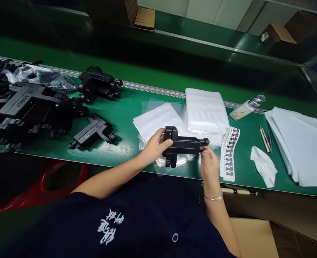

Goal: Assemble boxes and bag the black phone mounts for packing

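BOSCH, upside down fwiw, on the gray-faced holder (22, 100) at far left & again on the loose holder (93, 132) nearby. Navy shirt (142, 215) has white Chinese chars, 科技 legible imo. Label strip (230, 152) & bottle (242, 110) txt too small tbh.

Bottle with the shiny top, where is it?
In the head view, the bottle is right of centre, between the white stack and the big white sheets.
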### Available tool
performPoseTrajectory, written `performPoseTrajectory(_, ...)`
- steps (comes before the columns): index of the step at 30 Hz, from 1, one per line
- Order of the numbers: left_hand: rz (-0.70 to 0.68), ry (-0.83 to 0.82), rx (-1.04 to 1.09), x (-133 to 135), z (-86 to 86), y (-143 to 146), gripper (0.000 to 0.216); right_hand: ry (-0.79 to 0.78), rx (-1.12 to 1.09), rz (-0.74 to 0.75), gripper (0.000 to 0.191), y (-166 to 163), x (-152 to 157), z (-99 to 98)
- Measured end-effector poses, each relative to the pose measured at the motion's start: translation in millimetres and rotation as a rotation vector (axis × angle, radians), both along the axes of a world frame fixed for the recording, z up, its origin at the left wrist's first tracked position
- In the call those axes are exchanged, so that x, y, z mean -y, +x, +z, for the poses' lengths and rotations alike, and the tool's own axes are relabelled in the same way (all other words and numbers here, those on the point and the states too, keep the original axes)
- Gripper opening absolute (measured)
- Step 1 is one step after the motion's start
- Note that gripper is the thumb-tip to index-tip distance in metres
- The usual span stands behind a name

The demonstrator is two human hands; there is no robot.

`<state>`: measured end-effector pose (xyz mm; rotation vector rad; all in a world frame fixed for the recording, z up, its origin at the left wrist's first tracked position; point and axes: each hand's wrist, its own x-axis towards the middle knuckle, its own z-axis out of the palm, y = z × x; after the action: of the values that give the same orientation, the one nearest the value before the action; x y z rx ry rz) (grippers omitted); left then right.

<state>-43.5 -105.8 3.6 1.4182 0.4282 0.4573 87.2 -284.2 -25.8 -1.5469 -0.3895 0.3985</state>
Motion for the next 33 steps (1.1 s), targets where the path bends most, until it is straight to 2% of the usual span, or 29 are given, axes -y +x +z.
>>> performPoseTrajectory(2, 0.002, -0.040, 0.009, -1.3, -0.4, 0.5, 0.064, 0.022, -0.017, 0.003, 0.038, 0.4, -2.5, -0.6)
performPoseTrajectory(5, 0.023, -0.127, 0.031, -2.7, -0.4, 0.6, 0.063, -0.028, -0.001, -0.022, 0.037, -1.0, -6.7, 0.3)
performPoseTrajectory(8, 0.127, -0.324, 0.034, -8.2, -2.0, 2.5, 0.054, -0.069, 0.092, 0.031, 0.045, -9.9, -9.2, 6.4)
performPoseTrajectory(10, 0.216, -0.501, 0.024, -15.0, -4.2, 5.2, 0.048, -0.074, 0.242, 0.109, 0.048, -21.3, -10.1, 11.9)
performPoseTrajectory(13, 0.346, -0.725, 0.022, -25.4, -6.3, 9.4, 0.040, -0.108, 0.583, 0.315, 0.037, -41.4, -12.8, 16.5)
performPoseTrajectory(15, 0.379, -0.807, 0.030, -29.6, -5.4, 11.2, 0.036, -0.119, 0.755, 0.431, 0.029, -52.0, -15.8, 16.6)
performPoseTrajectory(18, 0.355, -0.870, 0.034, -30.8, -1.7, 11.4, 0.035, -0.109, 0.837, 0.449, 0.029, -59.2, -19.1, 18.3)
performPoseTrajectory(21, 0.346, -0.927, 0.017, -29.1, 1.9, 10.5, 0.033, -0.098, 0.731, 0.371, 0.031, -58.9, -17.7, 27.4)
performPoseTrajectory(24, 0.360, -0.959, 0.005, -27.2, 4.8, 11.1, 0.029, -0.060, 0.468, 0.247, 0.035, -57.8, -13.9, 39.3)
performPoseTrajectory(28, 0.356, -0.913, 0.020, -21.9, 8.2, 15.3, 0.029, -0.064, 0.324, 0.163, 0.030, -60.0, -15.7, 44.9)
performPoseTrajectory(31, 0.308, -0.804, 0.062, -15.1, 8.8, 19.4, 0.037, -0.117, 0.055, 0.336, 0.050, -64.3, -26.2, 41.0)
performPoseTrajectory(33, 0.271, -0.744, 0.066, -11.5, 7.4, 21.8, 0.042, -0.112, -0.132, 0.494, 0.051, -67.7, -34.4, 38.4)
